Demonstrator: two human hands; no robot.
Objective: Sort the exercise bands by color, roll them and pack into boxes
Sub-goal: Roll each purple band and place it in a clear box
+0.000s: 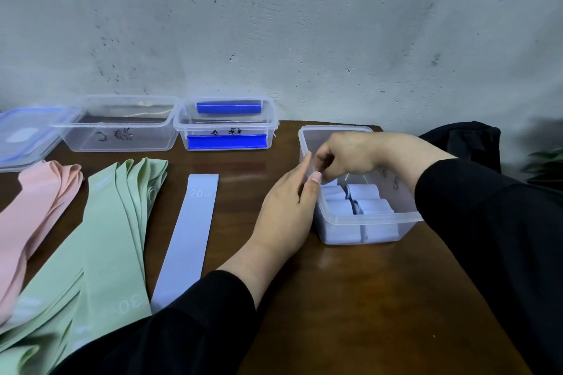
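Head view: left hand flat, fingers straight, bracing the box wall so it stays put; right hand fingers curled inside, apparently seating a blue roll, grip unclear. 1 blue band lies unrolled beside it.

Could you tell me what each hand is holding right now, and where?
The left hand steadies the box by its left rim. The right hand reaches inside it, fingers curled; what they pinch cannot be told.

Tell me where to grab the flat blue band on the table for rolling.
Pinch the blue band at its far short end, by the "20" print, coming from above. It lies flat and alone there, while its near end runs under the left sleeve.
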